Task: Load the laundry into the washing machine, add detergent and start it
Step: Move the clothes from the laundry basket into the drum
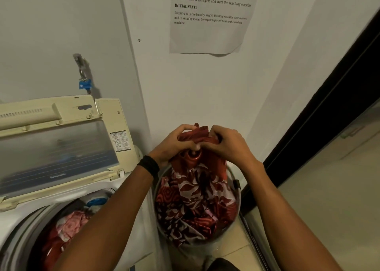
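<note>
laundry nook, head cam: my left hand and right hand meet over the laundry basket, fingers of both curled tight round the bunched top of a red patterned cloth. the thumbs nearly touch at the middle. the cloth's top sits above the rim. its lower part hangs down into the basket w/ more red fabric round it. the basket stands on the floor just right of the washing machine, near the wall. the machine lid is up, tilted back toward the wall. in the drum lie pink, red & blue clothes, partly hidden by my left forearm. black wristband on the left wrist. on the wall: a tap w/ blue fitting above the lid, and a printed notice over the basket.
</note>
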A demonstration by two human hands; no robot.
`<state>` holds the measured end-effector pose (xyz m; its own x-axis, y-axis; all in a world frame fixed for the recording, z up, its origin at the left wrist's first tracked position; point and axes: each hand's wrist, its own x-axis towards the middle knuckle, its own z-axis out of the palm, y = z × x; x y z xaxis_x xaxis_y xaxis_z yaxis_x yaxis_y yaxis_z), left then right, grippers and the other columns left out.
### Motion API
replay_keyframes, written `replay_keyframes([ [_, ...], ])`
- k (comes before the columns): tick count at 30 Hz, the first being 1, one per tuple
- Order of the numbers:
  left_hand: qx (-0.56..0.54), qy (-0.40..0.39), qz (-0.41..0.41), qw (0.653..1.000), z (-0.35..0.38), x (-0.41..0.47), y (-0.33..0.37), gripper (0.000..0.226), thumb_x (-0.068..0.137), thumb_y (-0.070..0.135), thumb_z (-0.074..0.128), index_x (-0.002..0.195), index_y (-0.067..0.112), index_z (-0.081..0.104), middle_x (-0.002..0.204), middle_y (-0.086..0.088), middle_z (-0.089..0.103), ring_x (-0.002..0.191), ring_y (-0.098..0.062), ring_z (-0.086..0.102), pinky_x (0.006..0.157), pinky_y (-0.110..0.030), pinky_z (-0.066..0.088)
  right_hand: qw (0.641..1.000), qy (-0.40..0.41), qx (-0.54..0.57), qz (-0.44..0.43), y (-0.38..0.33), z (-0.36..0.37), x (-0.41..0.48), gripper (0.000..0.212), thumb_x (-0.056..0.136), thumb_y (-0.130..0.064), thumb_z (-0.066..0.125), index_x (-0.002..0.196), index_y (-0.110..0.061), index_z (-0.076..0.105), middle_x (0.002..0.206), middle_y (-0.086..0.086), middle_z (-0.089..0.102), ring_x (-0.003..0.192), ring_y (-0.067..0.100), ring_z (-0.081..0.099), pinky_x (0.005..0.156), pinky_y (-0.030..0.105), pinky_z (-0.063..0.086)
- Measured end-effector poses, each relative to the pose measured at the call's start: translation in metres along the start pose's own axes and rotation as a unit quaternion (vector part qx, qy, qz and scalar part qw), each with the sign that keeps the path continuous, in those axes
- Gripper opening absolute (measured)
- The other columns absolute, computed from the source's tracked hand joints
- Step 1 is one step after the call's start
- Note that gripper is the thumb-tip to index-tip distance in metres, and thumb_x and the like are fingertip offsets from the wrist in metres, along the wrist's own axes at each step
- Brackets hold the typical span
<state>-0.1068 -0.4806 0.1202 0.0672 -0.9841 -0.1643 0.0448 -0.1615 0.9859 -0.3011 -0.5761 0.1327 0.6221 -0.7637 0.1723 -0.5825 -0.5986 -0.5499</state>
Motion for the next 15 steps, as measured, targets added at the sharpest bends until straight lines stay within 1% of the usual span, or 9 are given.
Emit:
replay_keyframes([
  [1,-0.013,0.01,0.005,1.0,-0.001,0.0,-0.001,0.061,0.077,0.021,0.084,0.132,0.027,0.058,0.121,-0.01,0.072,0.102,-0.025,0.074,0.081,-0.029,0.06,0.999,-0.02,0.031,0.013,0.003,0.004,-0.002,0.057,0.075,-0.085,0.06,0.07,-0.029,0.051,0.06,-0.012,0.058,0.055,0.007,0.053,0.054,0.032,0.043],
  [3,-0.023,0.038,0.007,0.999,-0.003,0.002,-0.004,0.055,0.082,0.02,0.084,0.13,0.025,0.059,0.118,-0.011,0.072,0.097,-0.022,0.075,0.078,-0.027,0.059,0.99,-0.096,0.097,0.038,0.012,0.004,-0.005,0.062,0.076,-0.09,0.057,0.069,-0.028,0.055,0.061,-0.013,0.06,0.053,0.004,0.054,0.055,0.027,0.042],
  [5,-0.031,0.082,0.003,0.996,-0.009,0.004,-0.008,0.048,0.086,0.016,0.082,0.128,0.021,0.059,0.114,-0.013,0.072,0.09,-0.018,0.076,0.074,-0.025,0.059,0.975,-0.183,0.107,0.063,0.026,-0.004,-0.006,0.06,0.079,-0.083,0.063,0.076,-0.023,0.062,0.07,-0.007,0.068,0.063,0.01,0.065,0.062,0.03,0.048],
  [7,-0.026,0.118,-0.008,0.993,-0.016,0.006,-0.01,0.046,0.085,0.018,0.084,0.124,0.022,0.06,0.113,-0.012,0.073,0.086,-0.017,0.077,0.071,-0.024,0.059,0.971,-0.221,0.046,0.073,0.042,-0.015,-0.006,0.051,0.085,-0.067,0.07,0.078,-0.017,0.062,0.077,0.003,0.07,0.075,0.024,0.068,0.068,0.036,0.051],
  [8,-0.009,0.133,-0.013,0.991,-0.017,0.007,-0.011,0.047,0.084,0.02,0.085,0.123,0.024,0.059,0.114,-0.011,0.072,0.088,-0.019,0.076,0.071,-0.025,0.06,0.975,-0.207,0.009,0.079,0.048,-0.019,-0.006,0.047,0.088,-0.061,0.071,0.075,-0.017,0.06,0.075,0.005,0.069,0.075,0.027,0.067,0.069,0.039,0.051],
  [10,0.034,0.187,-0.008,0.982,-0.012,0.011,-0.015,0.047,0.083,0.024,0.086,0.12,0.024,0.056,0.117,-0.009,0.069,0.095,-0.022,0.074,0.074,-0.027,0.062,0.989,-0.105,-0.036,0.097,0.047,-0.025,-0.007,0.046,0.089,-0.059,0.07,0.071,-0.019,0.059,0.07,0.002,0.069,0.07,0.024,0.066,0.065,0.041,0.052],
  [11,0.052,0.228,0.001,0.972,-0.007,0.014,-0.017,0.048,0.084,0.026,0.086,0.12,0.023,0.055,0.12,-0.008,0.067,0.1,-0.023,0.072,0.08,-0.031,0.063,0.993,-0.031,-0.036,0.105,0.042,-0.025,-0.007,0.046,0.088,-0.061,0.069,0.069,-0.02,0.057,0.065,-0.002,0.066,0.066,0.02,0.064,0.061,0.039,0.05],
  [13,0.073,0.286,0.019,0.955,0.005,0.02,-0.017,0.051,0.086,0.032,0.083,0.123,0.022,0.05,0.124,-0.006,0.063,0.109,-0.026,0.067,0.092,-0.042,0.06,0.986,0.112,0.003,0.121,0.024,-0.023,-0.006,0.045,0.087,-0.058,0.069,0.066,-0.022,0.051,0.058,-0.006,0.06,0.059,0.014,0.06,0.053,0.032,0.042],
  [15,0.058,0.294,0.018,0.954,0.017,0.023,-0.017,0.053,0.089,0.04,0.08,0.127,0.024,0.046,0.126,-0.006,0.061,0.111,-0.027,0.067,0.095,-0.045,0.06,0.971,0.194,0.044,0.134,-0.001,-0.015,-0.004,0.043,0.087,-0.054,0.067,0.065,-0.022,0.048,0.054,-0.009,0.057,0.055,0.009,0.056,0.053,0.029,0.036],
])
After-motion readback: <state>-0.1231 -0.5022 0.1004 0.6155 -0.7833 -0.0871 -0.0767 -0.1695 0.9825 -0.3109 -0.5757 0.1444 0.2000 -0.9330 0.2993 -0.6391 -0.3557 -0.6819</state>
